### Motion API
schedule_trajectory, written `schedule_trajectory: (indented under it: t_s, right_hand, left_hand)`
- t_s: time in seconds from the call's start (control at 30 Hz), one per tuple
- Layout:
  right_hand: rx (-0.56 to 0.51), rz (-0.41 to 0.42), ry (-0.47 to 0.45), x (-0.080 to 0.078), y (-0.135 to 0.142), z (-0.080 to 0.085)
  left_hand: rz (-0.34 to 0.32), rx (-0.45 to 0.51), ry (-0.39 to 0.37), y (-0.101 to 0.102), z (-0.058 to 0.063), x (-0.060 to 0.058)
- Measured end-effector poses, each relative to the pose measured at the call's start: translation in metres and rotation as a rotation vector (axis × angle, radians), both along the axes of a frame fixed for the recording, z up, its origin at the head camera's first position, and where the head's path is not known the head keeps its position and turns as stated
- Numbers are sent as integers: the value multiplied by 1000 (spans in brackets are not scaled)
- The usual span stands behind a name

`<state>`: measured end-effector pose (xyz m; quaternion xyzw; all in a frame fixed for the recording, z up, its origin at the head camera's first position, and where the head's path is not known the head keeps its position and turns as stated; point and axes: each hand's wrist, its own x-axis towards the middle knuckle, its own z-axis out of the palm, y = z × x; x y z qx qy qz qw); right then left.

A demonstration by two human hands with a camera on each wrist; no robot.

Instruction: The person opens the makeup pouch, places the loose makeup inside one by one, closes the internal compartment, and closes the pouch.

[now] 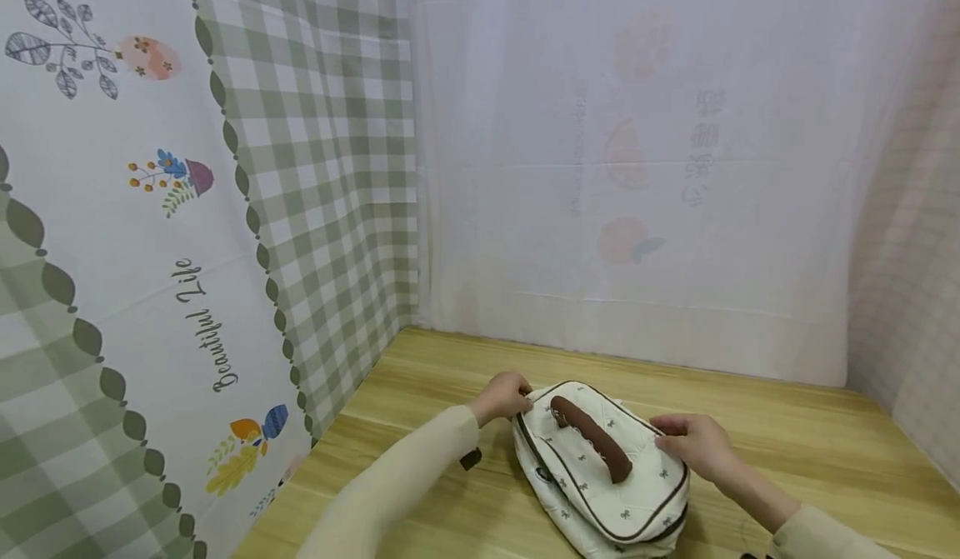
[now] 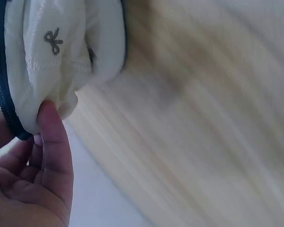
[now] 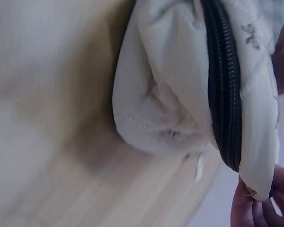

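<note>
A white quilted cosmetic bag (image 1: 648,480) with small bow prints, dark piping and a brown handle (image 1: 596,438) on its lid lies on the table. My left hand (image 1: 501,398) pinches its far left corner; in the left wrist view, thumb and fingers (image 2: 56,151) hold the cloth beside the dark zipper (image 2: 2,80). My right hand (image 1: 701,444) pinches the lid's edge on the right, and the right wrist view shows its fingers (image 3: 253,208) at the lid's corner. Along that side the zipper (image 3: 225,90) runs shut, with the soft side wall creased below it.
The wood-grain table (image 1: 420,367) extends around the bag. A green checked cloth (image 1: 322,126) with printed plants hangs at the left, and a pale sheer curtain (image 1: 510,209) closes off the back. Another checked cloth (image 1: 911,309) hangs along the right side.
</note>
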<state>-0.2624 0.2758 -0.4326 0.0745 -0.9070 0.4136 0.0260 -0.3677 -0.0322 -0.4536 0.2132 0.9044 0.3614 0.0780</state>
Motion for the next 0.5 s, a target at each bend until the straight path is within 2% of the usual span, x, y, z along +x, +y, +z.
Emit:
schedule_trajectory:
  t_s: [0.07, 0.2, 0.33, 0.5]
  right_hand:
    - [36, 8, 7, -9, 7, 2]
    - [85, 51, -1, -27, 18, 5]
    - [118, 71, 18, -43, 24, 6]
    - [128, 32, 27, -57, 27, 1]
  left_hand:
    - [27, 95, -54, -4, 0, 4]
    - [60, 228, -136, -10, -4, 11]
    - [74, 318, -198, -13, -10, 21]
    - [104, 399, -240, -12, -15, 36]
